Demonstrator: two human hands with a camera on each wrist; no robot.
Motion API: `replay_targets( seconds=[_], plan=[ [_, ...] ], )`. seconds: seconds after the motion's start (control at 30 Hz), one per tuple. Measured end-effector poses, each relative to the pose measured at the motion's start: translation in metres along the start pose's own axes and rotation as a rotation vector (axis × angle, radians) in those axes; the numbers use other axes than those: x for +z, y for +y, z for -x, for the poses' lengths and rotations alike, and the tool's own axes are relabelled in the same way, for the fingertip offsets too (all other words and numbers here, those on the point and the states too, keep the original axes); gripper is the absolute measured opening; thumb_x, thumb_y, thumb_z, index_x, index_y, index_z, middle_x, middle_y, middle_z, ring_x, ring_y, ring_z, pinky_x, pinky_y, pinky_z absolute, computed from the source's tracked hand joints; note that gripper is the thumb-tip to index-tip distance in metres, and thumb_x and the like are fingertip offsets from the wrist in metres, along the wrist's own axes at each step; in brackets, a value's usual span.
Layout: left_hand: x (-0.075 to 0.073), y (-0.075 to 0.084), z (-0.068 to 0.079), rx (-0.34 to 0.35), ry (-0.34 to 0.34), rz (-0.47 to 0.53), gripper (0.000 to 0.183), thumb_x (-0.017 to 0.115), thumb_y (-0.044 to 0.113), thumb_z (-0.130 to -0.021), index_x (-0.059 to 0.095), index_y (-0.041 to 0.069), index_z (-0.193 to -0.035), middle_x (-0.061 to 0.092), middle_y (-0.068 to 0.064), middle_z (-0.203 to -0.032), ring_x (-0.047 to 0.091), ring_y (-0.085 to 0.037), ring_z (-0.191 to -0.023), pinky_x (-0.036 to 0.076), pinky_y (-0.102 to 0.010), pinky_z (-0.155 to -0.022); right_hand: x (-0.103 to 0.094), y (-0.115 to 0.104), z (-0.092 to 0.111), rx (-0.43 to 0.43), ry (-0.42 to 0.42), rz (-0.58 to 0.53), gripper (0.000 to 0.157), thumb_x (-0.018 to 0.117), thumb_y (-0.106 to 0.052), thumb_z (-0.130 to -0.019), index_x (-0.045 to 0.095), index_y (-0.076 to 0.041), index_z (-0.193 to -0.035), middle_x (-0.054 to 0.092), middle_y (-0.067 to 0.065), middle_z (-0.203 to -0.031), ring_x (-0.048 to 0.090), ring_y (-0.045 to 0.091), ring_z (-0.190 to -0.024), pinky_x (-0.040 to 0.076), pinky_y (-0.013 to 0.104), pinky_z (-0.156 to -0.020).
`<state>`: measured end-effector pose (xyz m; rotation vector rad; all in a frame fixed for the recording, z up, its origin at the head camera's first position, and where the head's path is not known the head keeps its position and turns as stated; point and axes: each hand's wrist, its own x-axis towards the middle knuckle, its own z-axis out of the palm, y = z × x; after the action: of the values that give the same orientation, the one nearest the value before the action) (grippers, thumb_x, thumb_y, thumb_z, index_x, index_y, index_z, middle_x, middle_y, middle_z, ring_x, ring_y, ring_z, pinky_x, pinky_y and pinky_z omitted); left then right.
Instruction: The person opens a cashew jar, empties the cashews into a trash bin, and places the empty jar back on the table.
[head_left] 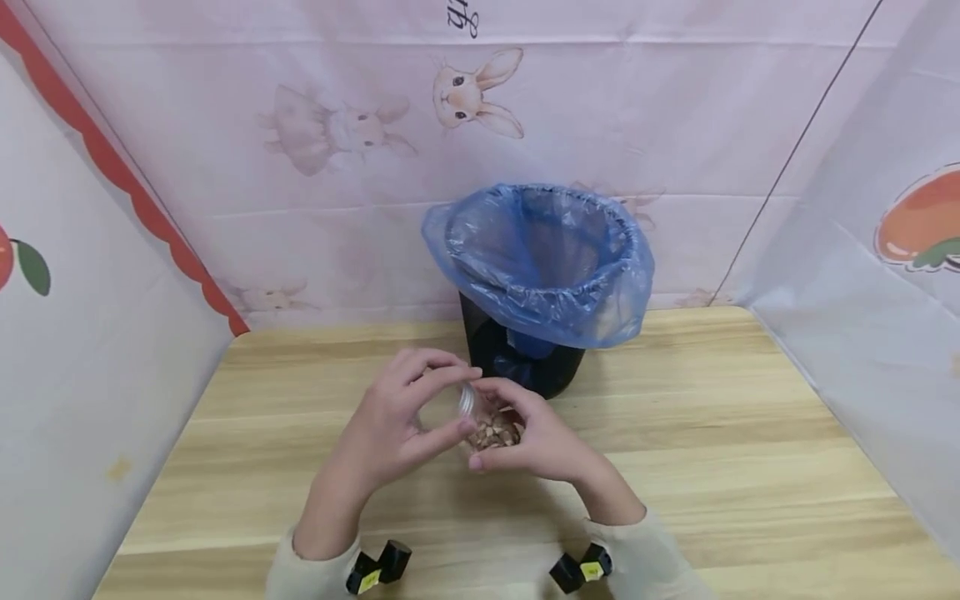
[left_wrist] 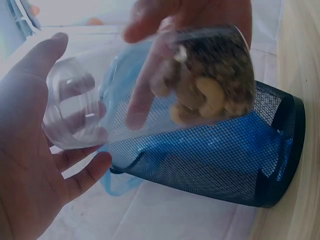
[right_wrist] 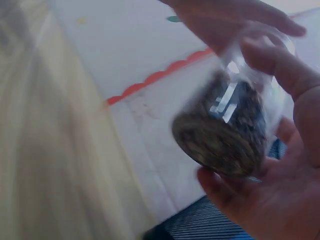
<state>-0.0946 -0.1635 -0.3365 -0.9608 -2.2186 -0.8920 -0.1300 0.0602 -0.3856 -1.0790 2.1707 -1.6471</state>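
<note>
Above table [head_left: 720,442], clear jar [left_wrist: 120,100] of brownish nuts [left_wrist: 212,87]; left hand [head_left: 390,417], right hand [head_left: 542,437] clasping it.

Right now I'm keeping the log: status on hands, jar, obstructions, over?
Left hand round neck of clear jar, right hand round its lower part. Jar held tilted, nuts at its base. Blue-lined bin just beyond, seemingly not in the way.

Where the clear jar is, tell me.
In the head view, the clear jar is below centre, between the left hand and right hand, in front of the blue-lined bin.
</note>
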Motion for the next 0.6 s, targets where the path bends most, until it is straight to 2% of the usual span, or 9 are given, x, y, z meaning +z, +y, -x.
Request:
replay_targets(
  seconds=[0.17, 0.27, 0.4, 0.6],
  plan=[
    [0.004, 0.003, -0.004, 0.056, 0.056, 0.011, 0.035, 0.068, 0.043, -0.093, 0.072, 0.014, -0.114, 0.066, 0.0, -0.112, 0.058, -0.018, -0.103, 0.048, -0.033, -0.087, -0.01, -0.005, -0.005, 0.001, -0.113, -0.078, 0.069, 0.084, -0.028, -0.079, 0.053, -0.02, -0.14, 0.063, 0.002, -0.114, 0.059, 0.022, -0.103, 0.053, 0.033, -0.085],
    [0.008, 0.005, -0.006, 0.075, 0.098, -0.002, 0.028, 0.067, 0.038, -0.094, 0.073, 0.013, -0.105, 0.067, 0.001, -0.105, 0.058, -0.017, -0.096, 0.048, -0.029, -0.084, -0.008, -0.005, -0.003, -0.022, -0.131, -0.054, 0.07, 0.084, -0.025, -0.08, 0.05, -0.017, -0.141, 0.061, 0.001, -0.115, 0.059, 0.018, -0.102, 0.054, 0.032, -0.085],
    [0.013, 0.009, -0.008, 0.099, 0.148, -0.017, 0.027, 0.063, 0.037, -0.096, 0.073, 0.012, -0.102, 0.067, 0.0, -0.101, 0.058, -0.017, -0.092, 0.047, -0.028, -0.082, 0.0, -0.007, 0.002, -0.073, -0.099, -0.001, 0.077, 0.087, -0.022, -0.078, 0.047, -0.016, -0.143, 0.06, -0.001, -0.12, 0.06, 0.016, -0.105, 0.052, 0.031, -0.09],
    [0.018, 0.018, -0.012, 0.141, 0.218, -0.01, 0.027, 0.06, 0.035, -0.097, 0.072, 0.011, -0.101, 0.067, -0.002, -0.099, 0.058, -0.018, -0.09, 0.046, -0.029, -0.081, 0.005, -0.017, 0.009, -0.077, -0.027, 0.046, 0.075, 0.088, -0.032, -0.077, 0.046, -0.029, -0.138, 0.065, -0.01, -0.114, 0.065, 0.011, -0.099, 0.053, 0.029, -0.088]
  ],
)
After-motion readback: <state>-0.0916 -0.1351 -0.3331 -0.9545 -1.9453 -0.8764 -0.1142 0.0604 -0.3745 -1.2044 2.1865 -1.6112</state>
